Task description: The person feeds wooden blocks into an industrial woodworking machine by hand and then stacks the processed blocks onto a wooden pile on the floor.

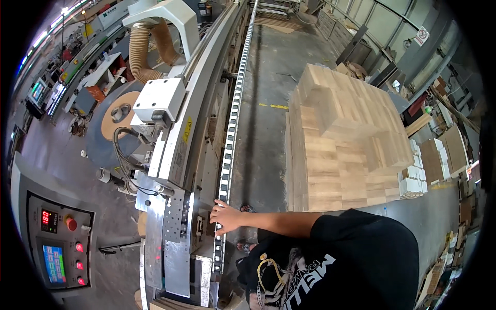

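Observation:
My right hand (227, 217) reaches across from the right and rests on the long conveyor chain (236, 98) with its row of dark pads. Its fingers are spread over the chain's edge, the thumb apart from them, and I see nothing gripped. Left of the hand stands the machine's metal side with a perforated plate (177, 214). Above that plate sits a white motor housing (160, 98). My left hand does not show.
A large stack of wood-grain boards (341, 150) stands to the right on the concrete floor (266, 129). At the lower left is a control panel (62, 243) with a screen and red buttons. Ribbed tan hoses (139, 51) hang at upper left, above a reel (120, 113).

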Demonstrator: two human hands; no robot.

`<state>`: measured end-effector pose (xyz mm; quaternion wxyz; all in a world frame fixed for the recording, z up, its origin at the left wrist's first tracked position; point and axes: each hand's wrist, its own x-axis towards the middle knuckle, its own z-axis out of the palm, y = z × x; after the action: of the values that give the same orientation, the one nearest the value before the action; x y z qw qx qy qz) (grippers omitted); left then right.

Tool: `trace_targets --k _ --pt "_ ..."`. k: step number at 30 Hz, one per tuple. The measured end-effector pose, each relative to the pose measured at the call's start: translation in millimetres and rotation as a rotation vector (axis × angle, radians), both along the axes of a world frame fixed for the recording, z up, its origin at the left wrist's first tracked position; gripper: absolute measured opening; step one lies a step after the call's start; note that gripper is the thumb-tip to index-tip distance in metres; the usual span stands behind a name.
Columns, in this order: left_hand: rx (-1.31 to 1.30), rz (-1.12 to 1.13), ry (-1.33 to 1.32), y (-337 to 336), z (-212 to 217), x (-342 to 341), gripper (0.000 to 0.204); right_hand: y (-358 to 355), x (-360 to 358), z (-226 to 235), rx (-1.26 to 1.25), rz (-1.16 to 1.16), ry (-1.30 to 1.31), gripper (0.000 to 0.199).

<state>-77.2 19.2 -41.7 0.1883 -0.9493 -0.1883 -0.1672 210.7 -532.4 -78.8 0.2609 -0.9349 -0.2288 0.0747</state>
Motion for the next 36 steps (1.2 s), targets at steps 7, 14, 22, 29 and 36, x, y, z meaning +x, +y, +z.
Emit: trace_targets --k 7,14,22,29,36 --pt "-0.518 0.262 0.077 49.5 -5.7 -15.3 0.088 10.1 -0.1 5.6 0.049 -0.011 -0.082 0.064" --pt "-0.621 0.510 -0.025 -4.7 75.3 38.4 0.109 2.0 -2.0 7.8 -0.018 -0.037 0.000 0.066" --pt "-0.655 -0.345 0.058 -110.0 64.3 107.7 0.117 2.2 0.1 6.1 -0.019 -0.029 -0.023 0.069" --pt "-0.729 -0.578 0.163 -177.0 7.7 208.1 0.112 0.4 1.5 8.7 0.171 -0.109 0.048 0.083" --pt "-0.669 -0.525 0.106 -194.5 -20.2 244.6 0.079 36.1 -4.8 12.1 0.068 -0.240 0.022 0.094"
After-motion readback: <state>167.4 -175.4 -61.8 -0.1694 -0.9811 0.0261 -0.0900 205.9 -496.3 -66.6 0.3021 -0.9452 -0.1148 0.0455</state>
